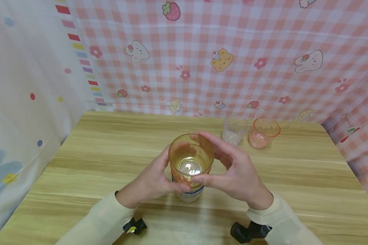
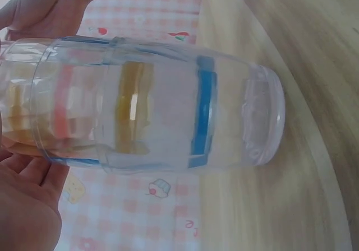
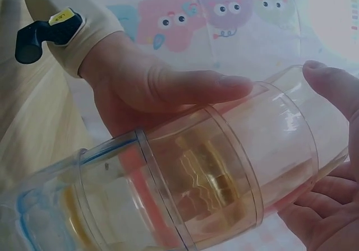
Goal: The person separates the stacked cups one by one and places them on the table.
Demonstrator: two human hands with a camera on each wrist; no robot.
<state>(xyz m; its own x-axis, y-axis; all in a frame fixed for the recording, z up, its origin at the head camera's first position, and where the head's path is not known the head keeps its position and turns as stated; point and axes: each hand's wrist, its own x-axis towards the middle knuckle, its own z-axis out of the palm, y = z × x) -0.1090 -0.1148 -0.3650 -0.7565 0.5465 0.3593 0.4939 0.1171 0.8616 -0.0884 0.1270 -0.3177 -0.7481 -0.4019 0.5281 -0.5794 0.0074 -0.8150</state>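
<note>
A stack of nested see-through cups [image 2: 168, 114] stands between the two hands, its clear base lowest. Blue, yellow and pinkish bands show through its walls. Topmost is an amber cup [image 1: 190, 151], its mouth facing up. My left hand [image 1: 154, 180] grips the stack from the left, below the top rim; in the right wrist view the left thumb [image 3: 207, 86] lies along its side. Around the amber cup my right hand [image 1: 236, 170] curls from the right, thumb in front and fingers behind. The frames do not settle whether the base touches the table.
Toward the back right of the wooden table [image 1: 110, 146] stand a clear cup [image 1: 233, 132] and a pink cup [image 1: 263, 134], side by side. A pink checked cloth [image 1: 187, 92] hangs behind the table, and a white patterned cloth [image 1: 24, 119] hangs at the left.
</note>
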